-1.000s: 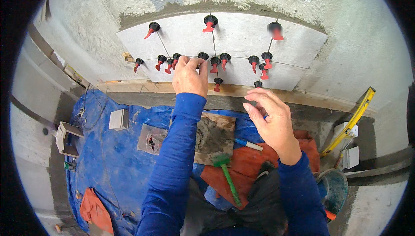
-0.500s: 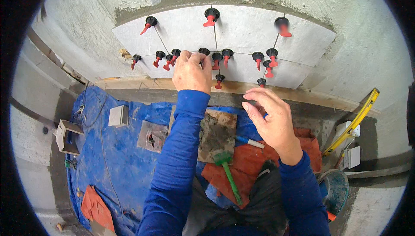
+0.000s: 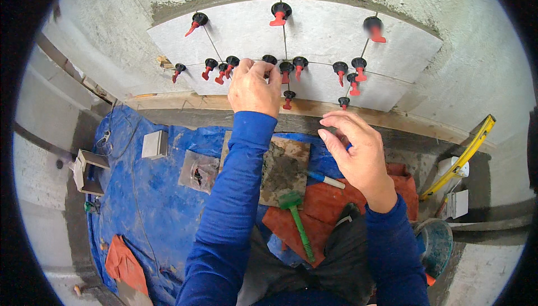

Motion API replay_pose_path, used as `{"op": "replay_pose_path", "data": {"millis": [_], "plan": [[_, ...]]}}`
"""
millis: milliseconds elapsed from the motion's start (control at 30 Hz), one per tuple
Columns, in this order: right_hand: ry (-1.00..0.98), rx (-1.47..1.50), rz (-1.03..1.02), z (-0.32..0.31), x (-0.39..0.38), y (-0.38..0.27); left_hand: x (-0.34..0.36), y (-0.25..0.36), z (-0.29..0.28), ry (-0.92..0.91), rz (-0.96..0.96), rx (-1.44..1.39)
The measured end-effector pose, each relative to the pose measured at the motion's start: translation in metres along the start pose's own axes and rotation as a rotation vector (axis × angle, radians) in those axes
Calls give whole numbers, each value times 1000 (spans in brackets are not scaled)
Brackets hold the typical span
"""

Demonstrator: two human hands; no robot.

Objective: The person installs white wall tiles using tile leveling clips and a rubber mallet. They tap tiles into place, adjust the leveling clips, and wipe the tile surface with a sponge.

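My left hand [image 3: 255, 87] is raised to the tiled wall, its fingers closed around a tile levelling clip whose black cap [image 3: 269, 59] shows just past the fingertips. The clip's handle is hidden behind my fingers. Light grey wall tiles [image 3: 241, 31] stand in two rows, with several more black clips with red T-handles [image 3: 300, 63] along their joints. Below the right part of the tiling, my right hand [image 3: 361, 155] hangs in the air, fingers loosely curled and thumb apart, with nothing seen in it.
A wooden batten [image 3: 213, 103] runs under the tiles. Below lie a blue tarp [image 3: 145, 188], a mortar-smeared board [image 3: 283, 166], a green mallet [image 3: 297, 222], a plastic bag [image 3: 199, 171] and orange cloth [image 3: 280, 233]. At right are a yellow spirit level [image 3: 465, 152] and a bucket [image 3: 436, 247].
The view has shifted slightly, so the tiles sit a little higher and further right. My left hand stays at the same clip; my right hand keeps nearly the same pose.
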State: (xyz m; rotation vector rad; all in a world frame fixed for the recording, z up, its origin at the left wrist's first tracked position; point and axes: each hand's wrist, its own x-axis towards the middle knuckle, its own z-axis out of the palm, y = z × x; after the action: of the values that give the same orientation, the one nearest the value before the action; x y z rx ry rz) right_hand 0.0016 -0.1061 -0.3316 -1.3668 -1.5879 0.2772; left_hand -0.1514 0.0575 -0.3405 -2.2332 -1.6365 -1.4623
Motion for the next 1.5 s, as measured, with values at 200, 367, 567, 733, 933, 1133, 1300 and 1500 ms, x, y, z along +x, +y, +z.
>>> {"op": "replay_pose_path", "data": {"millis": [200, 367, 567, 733, 933, 1133, 1300, 1500], "plan": [[-19, -16, -20, 3, 1, 0, 0, 6, 3, -92, -17, -43], [-22, -25, -34, 4, 1, 2, 3, 2, 4, -50, -36, -23], [-36, -23, -12, 6, 1, 3, 4, 2, 4, -98, -69, -82], [-54, -23, -2, 7, 1, 4, 4, 4, 2, -6, -22, 34], [-51, -47, -29, 7, 0, 4, 4, 3, 2, -2, -36, -105], [-73, -44, -12, 10, 0, 4, -2, -1, 9, 33, 28, -63], [-78, -46, -4, 10, 1, 2, -6, -5, 9, -13, 63, -41], [-96, -52, 12, 10, 1, 1, -6, -2, 10, 3, 74, -44]]}}
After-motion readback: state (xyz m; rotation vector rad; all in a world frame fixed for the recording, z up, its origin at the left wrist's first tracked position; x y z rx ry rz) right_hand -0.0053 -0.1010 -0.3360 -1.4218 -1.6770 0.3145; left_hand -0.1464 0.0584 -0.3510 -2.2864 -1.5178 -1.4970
